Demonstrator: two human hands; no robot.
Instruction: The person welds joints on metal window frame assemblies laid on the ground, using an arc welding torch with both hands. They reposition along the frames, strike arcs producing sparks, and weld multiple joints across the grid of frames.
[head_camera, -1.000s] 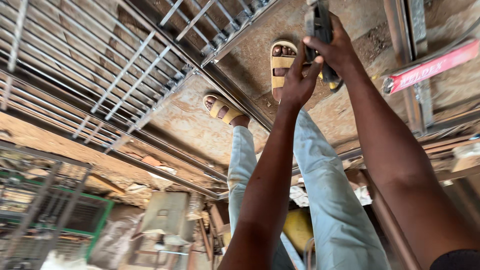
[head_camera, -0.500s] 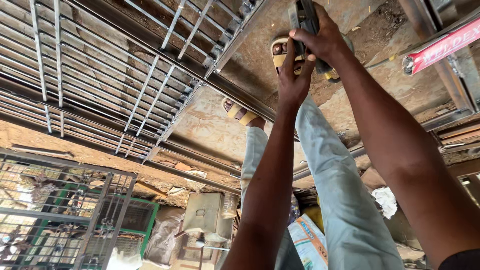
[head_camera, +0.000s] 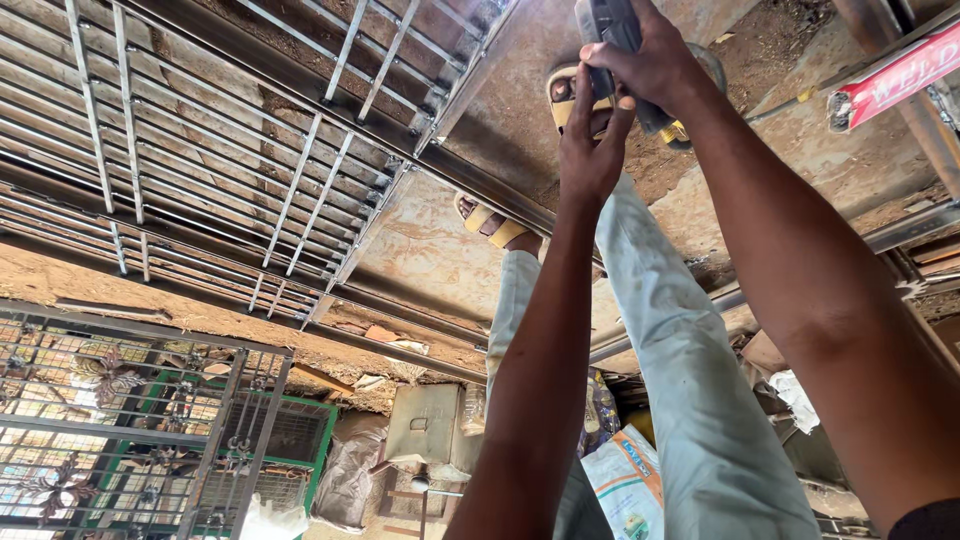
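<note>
Both my arms reach up the frame to a dark power tool (head_camera: 612, 22) at the top edge. My right hand (head_camera: 655, 65) is wrapped around the tool's body. My left hand (head_camera: 590, 150) presses against its underside, fingers up along the casing. A yellow part (head_camera: 674, 132) shows just under my right hand. The tool's working end is cut off by the frame. My legs in pale trousers (head_camera: 690, 380) run between the arms, and my feet in yellow sandals (head_camera: 495, 225) stand on the concrete floor.
A welded steel grille (head_camera: 300, 170) of thin bars lies on the floor at left. A long steel section (head_camera: 480, 185) borders it. A red signboard (head_camera: 890, 80) is at right. An ornate gate (head_camera: 120, 420), grey metal box (head_camera: 425, 425) and printed sack (head_camera: 630, 480) sit lower down.
The view has swung, so the grille and my feet sit further right and higher. Both hands have stayed on the tool, now nearer the top edge.
</note>
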